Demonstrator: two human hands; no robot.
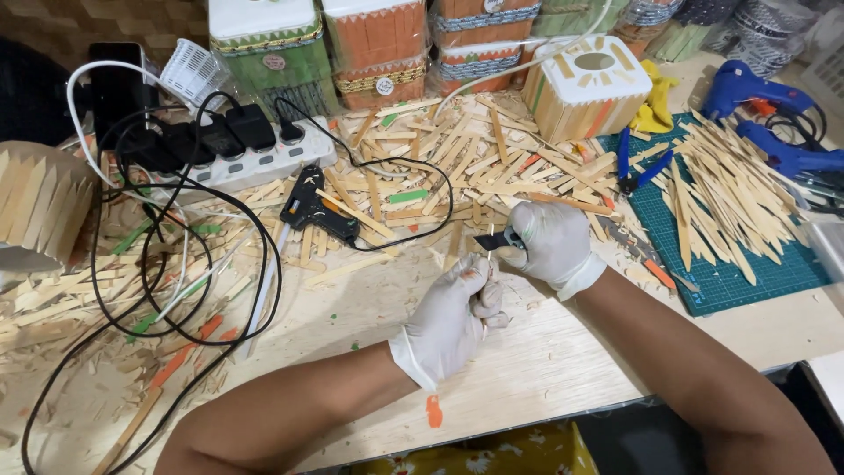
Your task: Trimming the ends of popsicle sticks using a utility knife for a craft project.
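Observation:
Both my hands wear white gloves and meet at the middle of the wooden table (545, 361). My right hand (552, 242) grips a small dark cutting tool (494, 239), its jaws pointing left. My left hand (453, 317) is closed around a thin wooden stick (487, 261), held just under the tool's jaws. A heap of flat wooden sticks (457, 167) lies right behind my hands.
A black glue gun (312, 209) and a white power strip (237, 158) with tangled black cables lie left. A green cutting mat (730, 273) holds pointed sticks, blue pliers (640, 167) and a craft knife; blue glue guns (765, 97) far right. Stick-covered boxes line the back.

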